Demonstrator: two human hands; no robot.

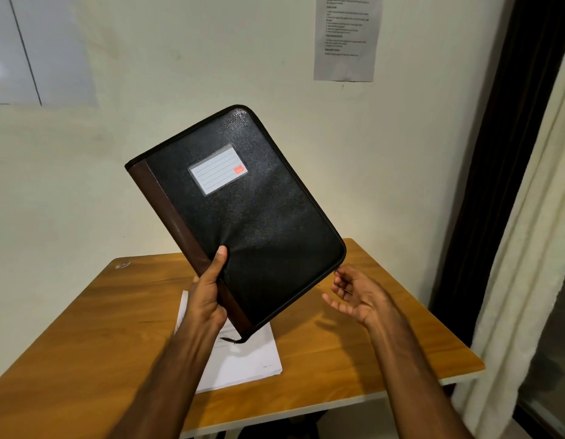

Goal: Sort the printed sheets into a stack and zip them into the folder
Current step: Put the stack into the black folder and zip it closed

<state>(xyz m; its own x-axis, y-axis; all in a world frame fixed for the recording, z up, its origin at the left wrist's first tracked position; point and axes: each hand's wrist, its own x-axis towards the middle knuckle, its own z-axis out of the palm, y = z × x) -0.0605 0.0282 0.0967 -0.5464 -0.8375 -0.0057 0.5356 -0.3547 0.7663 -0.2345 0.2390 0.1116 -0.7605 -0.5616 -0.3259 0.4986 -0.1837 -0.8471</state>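
My left hand (pixel 208 293) grips the folder (pixel 243 210) at its brown spine, thumb on the black cover, holding it up tilted above the wooden surface (pixel 85 337). Folder looks zipped closed, though the far edge is hard to read. Printed sheets (pixel 243 359) lie stacked on the surface beneath it. My right hand (pixel 357 296) hovers just beside the folder's lower right corner, fingers loosely curled, holding nothing.

Wooden table (pixel 85 327) with a light edge sits against a pale wall (pixel 180 74), small whitish scrap (pixel 122 265) near its far left corner. Printed notice (pixel 347 36) stuck high on the wall, text too small to read; whiteboard-like panel (pixel 37 49) at upper left. Dark frame (pixel 484 153) and light curtain (pixel 528 248) on the right.
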